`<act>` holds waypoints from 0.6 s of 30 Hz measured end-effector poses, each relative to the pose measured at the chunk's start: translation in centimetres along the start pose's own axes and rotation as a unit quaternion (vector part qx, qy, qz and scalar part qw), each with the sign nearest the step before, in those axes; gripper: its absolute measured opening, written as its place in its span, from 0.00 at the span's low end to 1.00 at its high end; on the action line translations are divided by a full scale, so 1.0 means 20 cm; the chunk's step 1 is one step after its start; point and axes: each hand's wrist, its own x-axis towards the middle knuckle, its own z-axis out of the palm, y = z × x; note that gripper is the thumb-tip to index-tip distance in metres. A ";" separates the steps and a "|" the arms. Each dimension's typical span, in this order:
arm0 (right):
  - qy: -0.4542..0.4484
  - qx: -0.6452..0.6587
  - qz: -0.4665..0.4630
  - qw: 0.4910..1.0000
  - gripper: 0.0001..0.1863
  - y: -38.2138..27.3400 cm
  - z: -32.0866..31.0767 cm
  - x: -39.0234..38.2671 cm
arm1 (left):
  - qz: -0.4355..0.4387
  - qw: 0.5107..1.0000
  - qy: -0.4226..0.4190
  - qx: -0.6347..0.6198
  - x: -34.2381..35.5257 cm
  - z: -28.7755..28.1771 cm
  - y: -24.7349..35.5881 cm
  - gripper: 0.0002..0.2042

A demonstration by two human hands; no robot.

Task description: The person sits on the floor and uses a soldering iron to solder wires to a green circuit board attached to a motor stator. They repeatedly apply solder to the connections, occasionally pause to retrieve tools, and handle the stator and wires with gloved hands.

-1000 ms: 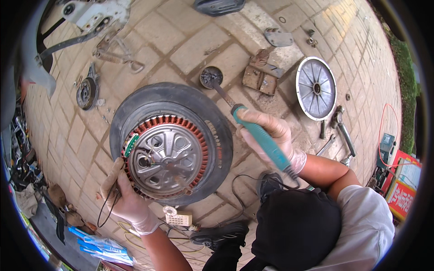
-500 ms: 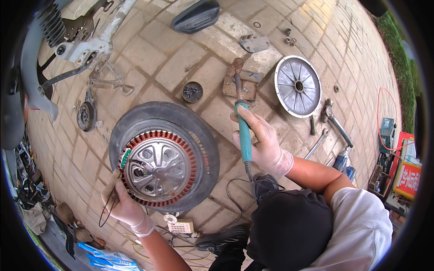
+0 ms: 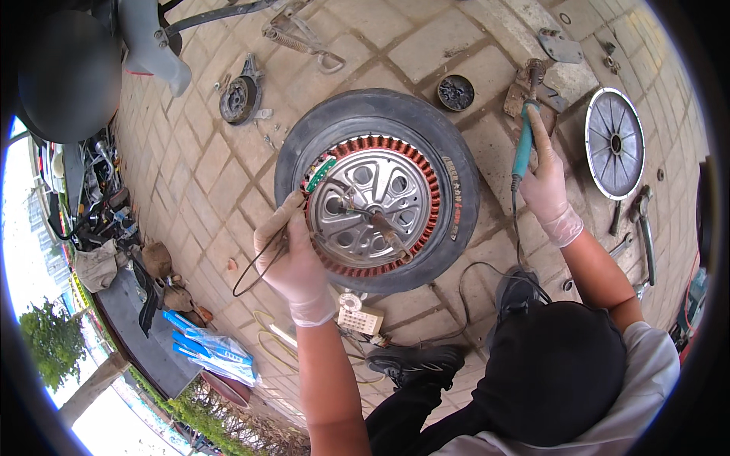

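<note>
A scooter tyre lies flat, holding a motor stator with copper windings, a silver spoked hub and a small green circuit board. My gloved left hand is closed on a thin dark wire at the stator's left edge, just below the board. My gloved right hand grips a teal soldering iron to the right of the tyre, its tip over a rusty metal tray. A round tin of dark bits stands left of that tray.
A round metal cover, a hammer and spanners lie on the right. Scooter parts, a brake assembly and piled tools are at upper left. Blue packages lie lower left; a power strip and cables are near my shoes.
The soldering iron has moved from the round tin to the rusty tray and now points upright. The view has turned toward the left, showing more of the left-hand surroundings.
</note>
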 end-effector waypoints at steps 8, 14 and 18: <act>-0.043 0.080 0.104 0.990 0.38 -0.01 -0.07 -0.04 | -0.004 1.000 0.011 0.010 0.00 0.00 -0.01 0.05; -0.048 0.114 0.089 0.988 0.36 -0.10 -0.10 -0.03 | -0.007 1.000 0.016 0.004 0.00 0.01 0.00 0.05; -0.076 0.122 0.086 0.986 0.35 -0.18 -0.10 -0.04 | -0.023 1.000 0.020 -0.007 0.01 0.01 0.02 0.06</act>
